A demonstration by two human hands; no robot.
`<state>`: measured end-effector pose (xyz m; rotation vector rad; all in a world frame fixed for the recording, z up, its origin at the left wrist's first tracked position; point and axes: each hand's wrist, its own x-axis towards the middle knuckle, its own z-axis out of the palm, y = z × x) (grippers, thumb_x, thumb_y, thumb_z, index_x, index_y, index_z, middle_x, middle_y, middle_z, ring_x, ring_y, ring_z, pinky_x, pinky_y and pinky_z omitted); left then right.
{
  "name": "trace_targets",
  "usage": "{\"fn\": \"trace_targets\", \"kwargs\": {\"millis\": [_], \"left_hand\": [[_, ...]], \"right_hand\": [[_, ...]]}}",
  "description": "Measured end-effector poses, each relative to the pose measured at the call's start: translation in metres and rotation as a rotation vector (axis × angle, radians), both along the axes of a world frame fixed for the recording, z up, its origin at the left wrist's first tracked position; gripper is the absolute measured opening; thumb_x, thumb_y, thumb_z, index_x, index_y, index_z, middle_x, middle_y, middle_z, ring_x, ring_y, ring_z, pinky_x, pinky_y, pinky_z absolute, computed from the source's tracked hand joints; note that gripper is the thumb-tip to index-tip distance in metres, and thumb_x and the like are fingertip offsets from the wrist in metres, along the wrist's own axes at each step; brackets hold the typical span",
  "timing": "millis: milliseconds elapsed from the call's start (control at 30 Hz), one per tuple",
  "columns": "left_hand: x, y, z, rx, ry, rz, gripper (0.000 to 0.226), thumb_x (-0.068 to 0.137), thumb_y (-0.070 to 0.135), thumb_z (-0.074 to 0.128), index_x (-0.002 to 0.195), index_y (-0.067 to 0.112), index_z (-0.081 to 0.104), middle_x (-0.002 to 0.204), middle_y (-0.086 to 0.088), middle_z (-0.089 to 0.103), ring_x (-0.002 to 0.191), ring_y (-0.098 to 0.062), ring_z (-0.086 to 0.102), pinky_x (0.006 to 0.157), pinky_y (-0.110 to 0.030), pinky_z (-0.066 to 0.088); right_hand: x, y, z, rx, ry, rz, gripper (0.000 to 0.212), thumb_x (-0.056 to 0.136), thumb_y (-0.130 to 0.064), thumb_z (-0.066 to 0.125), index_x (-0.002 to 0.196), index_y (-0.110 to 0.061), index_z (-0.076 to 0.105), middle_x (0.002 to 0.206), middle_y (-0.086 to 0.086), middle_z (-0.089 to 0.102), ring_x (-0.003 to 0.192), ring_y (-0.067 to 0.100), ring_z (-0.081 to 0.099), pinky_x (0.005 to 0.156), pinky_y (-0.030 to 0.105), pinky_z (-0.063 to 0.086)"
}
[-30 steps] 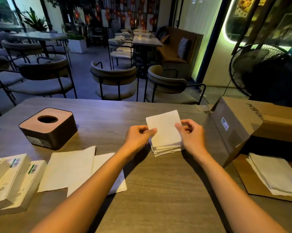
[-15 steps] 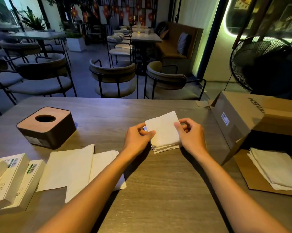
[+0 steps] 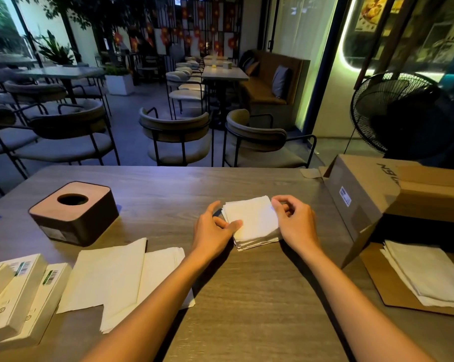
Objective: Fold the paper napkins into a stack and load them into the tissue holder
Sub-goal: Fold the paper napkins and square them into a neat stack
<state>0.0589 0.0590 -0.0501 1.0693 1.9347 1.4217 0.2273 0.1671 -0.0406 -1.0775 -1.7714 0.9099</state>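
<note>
Where the frame's lower edge cuts off both forearms, the left hand (image 3: 214, 226) and right hand (image 3: 293, 223) pinch the folded napkin stack (image 3: 252, 222) on the table (image 3: 246, 296); the tissue holder (image 3: 74, 211) sits beyond left, its interior dark.

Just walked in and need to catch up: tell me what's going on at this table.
A person is squaring up a small stack of folded napkins on the wooden table, left hand at its left edge, right hand at its right. The tissue holder sits apart to the left, nothing visible in its round opening. Unfolded napkins lie near the left forearm, and more napkins rest on cardboard beside the box.
</note>
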Motion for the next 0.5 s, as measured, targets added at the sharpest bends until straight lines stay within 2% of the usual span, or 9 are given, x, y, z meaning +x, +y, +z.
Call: {"fn": "trace_targets", "kwargs": {"millis": [133,267,433,500], "left_hand": [[0.001,0.0,-0.002,0.016,-0.005,0.012,0.073,0.084,0.031,0.079,0.146,0.018,0.043,0.071,0.004,0.072,0.077,-0.007,0.07,0.084,-0.035,0.057],[-0.003,-0.003,-0.002,0.002,-0.058,-0.003,0.067,0.086,0.03,0.077,0.144,0.019,0.045,0.082,0.0,0.075,0.085,-0.01,0.071,0.081,-0.03,0.056],[-0.008,-0.01,0.006,-0.024,-0.109,-0.051,0.058,0.091,0.021,0.072,0.142,0.021,0.045,0.089,-0.002,0.075,0.086,-0.01,0.07,0.079,-0.028,0.055],[-0.011,-0.019,0.01,-0.027,-0.026,-0.093,0.049,0.091,0.024,0.071,0.136,0.022,0.051,0.09,0.002,0.072,0.084,-0.008,0.068,0.077,-0.026,0.055]], "right_hand": [[-0.001,0.003,0.001,0.008,-0.007,0.004,0.009,0.1,-0.026,0.065,0.106,-0.024,0.07,0.081,-0.001,0.068,0.074,0.013,0.063,0.065,0.027,0.052],[0.001,0.002,-0.001,0.006,-0.019,-0.006,0.008,0.099,-0.024,0.065,0.105,-0.021,0.071,0.079,0.0,0.067,0.075,0.015,0.063,0.066,0.031,0.053],[0.006,0.002,-0.002,-0.005,-0.025,-0.013,0.007,0.099,-0.021,0.065,0.104,-0.022,0.071,0.081,-0.001,0.068,0.076,0.015,0.064,0.065,0.025,0.051],[0.007,0.001,-0.002,-0.011,-0.023,-0.012,0.007,0.099,-0.021,0.066,0.103,-0.022,0.071,0.08,0.0,0.069,0.075,0.015,0.064,0.064,0.026,0.051]]}}
